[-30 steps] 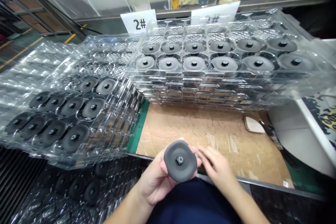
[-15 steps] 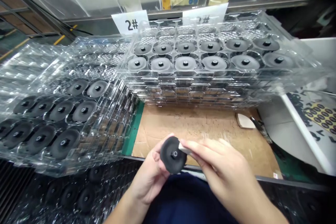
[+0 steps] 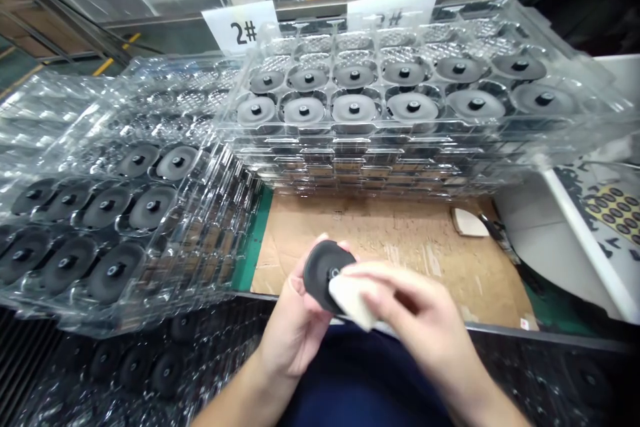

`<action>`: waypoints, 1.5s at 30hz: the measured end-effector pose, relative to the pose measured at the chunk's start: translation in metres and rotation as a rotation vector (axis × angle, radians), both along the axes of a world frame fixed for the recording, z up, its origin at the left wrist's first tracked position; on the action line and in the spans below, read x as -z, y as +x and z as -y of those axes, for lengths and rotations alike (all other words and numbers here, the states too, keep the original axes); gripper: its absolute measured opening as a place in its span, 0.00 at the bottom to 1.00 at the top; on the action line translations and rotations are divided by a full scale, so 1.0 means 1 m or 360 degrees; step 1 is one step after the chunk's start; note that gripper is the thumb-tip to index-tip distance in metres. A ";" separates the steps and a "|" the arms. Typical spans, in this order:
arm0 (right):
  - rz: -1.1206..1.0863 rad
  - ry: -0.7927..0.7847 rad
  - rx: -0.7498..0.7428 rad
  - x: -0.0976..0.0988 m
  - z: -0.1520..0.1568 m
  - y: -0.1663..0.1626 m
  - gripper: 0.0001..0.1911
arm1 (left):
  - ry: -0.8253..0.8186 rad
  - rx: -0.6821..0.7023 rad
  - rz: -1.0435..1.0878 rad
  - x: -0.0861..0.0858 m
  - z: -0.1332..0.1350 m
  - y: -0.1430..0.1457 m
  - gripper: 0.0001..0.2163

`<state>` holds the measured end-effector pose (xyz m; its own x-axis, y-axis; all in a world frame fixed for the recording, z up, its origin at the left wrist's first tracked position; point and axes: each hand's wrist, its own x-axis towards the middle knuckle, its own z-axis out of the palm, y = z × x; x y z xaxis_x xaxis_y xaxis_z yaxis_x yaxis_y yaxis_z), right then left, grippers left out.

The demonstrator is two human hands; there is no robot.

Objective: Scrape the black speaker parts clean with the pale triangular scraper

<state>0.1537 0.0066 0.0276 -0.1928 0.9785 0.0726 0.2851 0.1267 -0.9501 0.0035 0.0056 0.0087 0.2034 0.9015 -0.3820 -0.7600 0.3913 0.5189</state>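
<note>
My left hand [image 3: 295, 320] is closed round a dark grey round disc [image 3: 320, 267] with a small hub in its middle, held over the near edge of the bench. My right hand [image 3: 425, 327] pinches a small white pad [image 3: 350, 298] and presses it against the disc's face, covering its lower right part. Both hands are just above a brown cardboard sheet [image 3: 400, 240].
A stack of clear plastic trays [image 3: 400, 140] holding several similar discs stands behind the cardboard. Another tilted stack of trays [image 3: 115, 213] with discs lies to the left. White "2#" labels [image 3: 240, 30] stand at the back. A white pad [image 3: 467, 223] lies at right.
My right hand has moved onto the disc, and the white pad now covers part of its face. The disc has tilted slightly in my left hand.
</note>
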 end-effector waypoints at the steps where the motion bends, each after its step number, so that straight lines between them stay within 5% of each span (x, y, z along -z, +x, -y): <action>1: -0.0063 -0.0114 0.0148 0.012 -0.005 0.004 0.10 | -0.0037 -0.0041 -0.0014 0.000 0.000 0.001 0.23; 4: -0.0030 -0.0251 0.0479 0.060 -0.013 0.015 0.13 | -0.0117 -0.0083 -0.0019 0.002 -0.001 0.000 0.25; 7: 0.0098 -0.0327 0.0321 0.100 -0.010 0.024 0.12 | -0.0159 -0.0069 -0.0021 0.005 -0.002 -0.005 0.28; 9: 0.0152 -0.0362 0.0208 0.105 -0.007 0.027 0.10 | -0.0156 -0.0041 -0.0021 0.006 -0.003 -0.007 0.29; 11: 0.0172 -0.0362 0.0201 0.089 -0.007 0.028 0.11 | -0.0145 -0.0005 -0.0031 0.006 -0.002 -0.005 0.29; 15: 0.0133 -0.0087 0.0358 0.020 -0.012 0.014 0.13 | -0.0121 0.0013 -0.0060 0.004 -0.001 0.003 0.27; 19: 0.0160 0.0429 0.0017 -0.021 -0.015 -0.013 0.14 | -0.0163 0.0083 -0.0056 0.007 0.000 0.002 0.24; 23: 0.0193 0.0147 -0.0507 -0.018 -0.023 -0.021 0.11 | -0.0248 0.0105 -0.0140 0.014 0.004 -0.004 0.22; 28: 0.0309 0.0396 -0.0150 -0.016 -0.027 -0.022 0.12 | -0.0237 0.0238 -0.0157 0.009 0.005 0.000 0.18; 32: 0.0226 0.0233 -0.0472 -0.021 -0.011 -0.005 0.11 | -0.0180 0.0289 -0.0046 0.002 0.000 -0.003 0.22; 34: 0.0390 0.0146 -0.0362 -0.021 -0.006 0.005 0.10 | -0.0196 0.0307 -0.0017 0.002 -0.002 -0.003 0.25; 38: 0.0692 0.0532 -0.0020 -0.022 -0.012 0.005 0.12 | -0.0277 0.0305 0.0020 0.003 -0.001 0.003 0.24; 40: 0.0530 0.0766 -0.0281 -0.022 -0.022 0.001 0.12 | -0.0285 0.0365 0.0027 0.001 0.001 0.004 0.22; 42: 0.0359 0.0739 -0.0631 -0.022 -0.030 -0.001 0.12 | -0.0278 0.0426 0.0001 -0.003 0.002 0.002 0.22; 45: 0.0528 0.0504 -0.0452 -0.022 -0.033 -0.002 0.14 | -0.0242 0.0442 -0.0038 -0.006 0.000 -0.001 0.26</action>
<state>0.1516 0.0400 0.0497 -0.5094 0.8246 0.2461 0.4761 0.5083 -0.7176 0.0029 0.0054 0.0146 0.4232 0.7447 -0.5160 -0.6014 0.6569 0.4548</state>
